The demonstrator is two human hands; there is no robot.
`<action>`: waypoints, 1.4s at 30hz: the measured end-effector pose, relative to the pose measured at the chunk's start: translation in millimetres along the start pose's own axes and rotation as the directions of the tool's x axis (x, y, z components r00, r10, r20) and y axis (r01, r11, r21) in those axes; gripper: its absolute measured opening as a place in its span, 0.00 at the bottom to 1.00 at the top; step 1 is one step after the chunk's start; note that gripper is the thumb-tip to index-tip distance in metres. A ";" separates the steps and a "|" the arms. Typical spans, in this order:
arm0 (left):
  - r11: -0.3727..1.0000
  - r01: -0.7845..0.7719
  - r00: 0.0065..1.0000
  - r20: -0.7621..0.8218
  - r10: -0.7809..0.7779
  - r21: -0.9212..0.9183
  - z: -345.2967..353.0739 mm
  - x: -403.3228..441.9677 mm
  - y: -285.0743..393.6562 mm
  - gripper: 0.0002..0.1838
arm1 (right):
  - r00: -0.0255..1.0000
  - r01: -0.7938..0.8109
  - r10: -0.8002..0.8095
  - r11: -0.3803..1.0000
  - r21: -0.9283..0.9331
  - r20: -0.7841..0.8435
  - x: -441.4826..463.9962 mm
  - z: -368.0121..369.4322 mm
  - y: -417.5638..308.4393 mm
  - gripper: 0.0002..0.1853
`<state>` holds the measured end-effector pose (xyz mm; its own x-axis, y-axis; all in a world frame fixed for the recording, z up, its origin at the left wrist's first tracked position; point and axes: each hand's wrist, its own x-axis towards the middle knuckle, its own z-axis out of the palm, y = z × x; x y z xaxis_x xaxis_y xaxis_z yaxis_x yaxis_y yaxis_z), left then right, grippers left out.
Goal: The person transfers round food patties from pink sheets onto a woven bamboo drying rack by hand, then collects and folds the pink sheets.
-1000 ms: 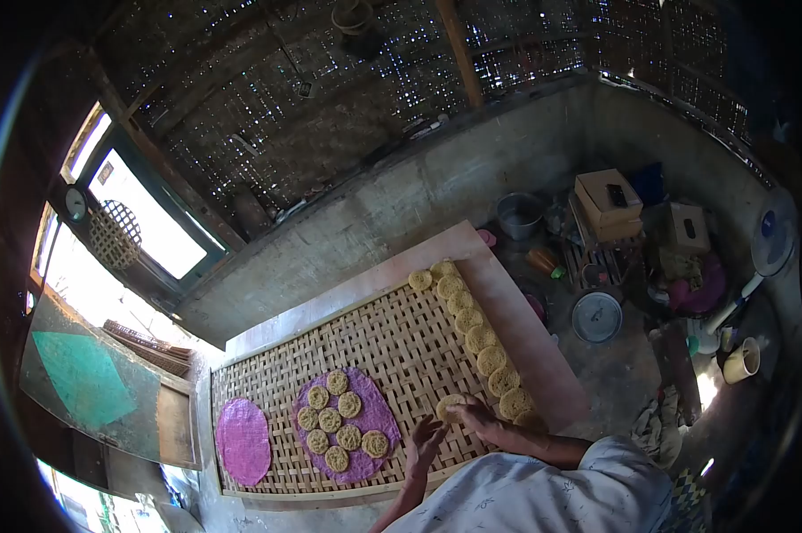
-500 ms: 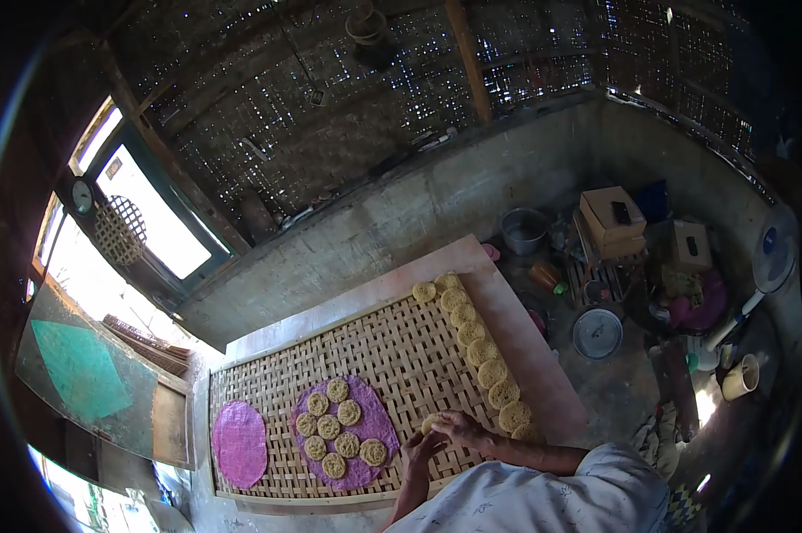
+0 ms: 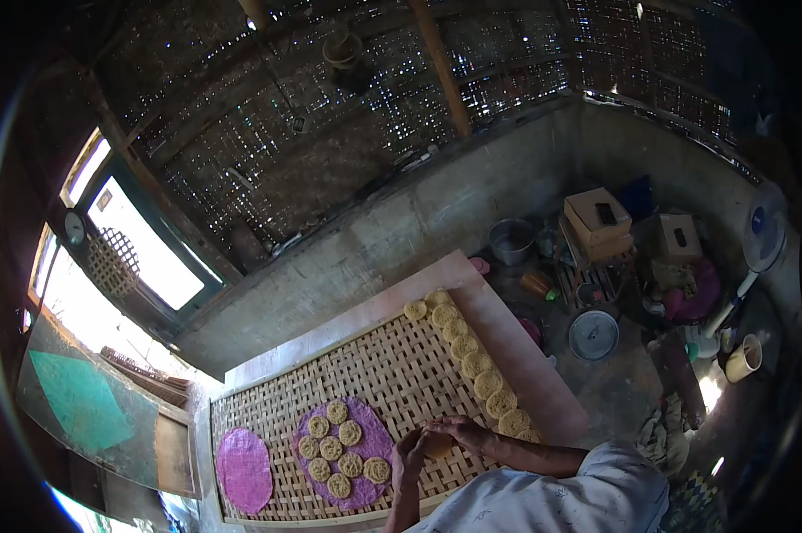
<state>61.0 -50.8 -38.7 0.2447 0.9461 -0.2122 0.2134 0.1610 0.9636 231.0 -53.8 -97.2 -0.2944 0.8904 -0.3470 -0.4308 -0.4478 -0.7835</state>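
Both my hands hold a thin, round tan cake (image 3: 436, 446) above the near side of a woven bamboo tray (image 3: 339, 355). My left hand (image 3: 408, 455) has its fingers closed on the cake's left edge. Bent over its upper edge, my right hand (image 3: 459, 432) hides part of it. To the left, several coiled, noodle-like round cakes (image 3: 350, 433) lie on a purple round mat (image 3: 370, 417). A second purple mat (image 3: 244, 471) sits bare beside it. Along the tray's right edge runs an overlapping row of flattened tan cakes (image 3: 476, 364).
The tray rests on a pale table (image 3: 507, 333) by a low concrete wall (image 3: 374, 231). On the floor to the right are a metal pot (image 3: 512, 240), a round lid (image 3: 594, 335), cardboard boxes (image 3: 598, 224) and a fan (image 3: 763, 226). A green-painted board (image 3: 81, 400) stands at left.
My hands have shifted slightly, and the cake between them now hangs lower, with its flat face showing. The whole view has tilted a little.
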 end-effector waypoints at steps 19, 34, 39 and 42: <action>0.881 0.025 0.996 -0.067 -0.065 -0.473 17.1 -0.4 -29.3 0.24 | 0.994 0.105 -0.087 0.941 0.322 -0.068 -18.0 24.5 -28.9 0.18; 0.959 -0.014 1.000 0.004 0.016 -0.282 10.5 11.4 -25.4 0.24 | 0.985 0.151 -0.162 0.976 -0.159 -0.063 -31.2 15.5 -54.3 0.24; 0.980 -0.079 0.986 0.128 0.104 -0.184 10.6 10.3 -28.6 0.24 | 0.998 0.059 -0.059 0.990 -0.125 0.005 -23.2 8.1 -46.9 0.24; 0.995 -0.098 0.993 0.071 0.096 0.029 8.6 -1.0 -13.5 0.25 | 0.979 0.202 -0.201 0.972 -0.123 0.016 13.7 -22.2 3.2 0.12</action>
<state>66.0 -56.4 -52.9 0.3307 0.9348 -0.1296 0.2159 0.0588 0.9746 244.5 -41.2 -115.9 -0.2149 0.9610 -0.1741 -0.3732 -0.2455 -0.8947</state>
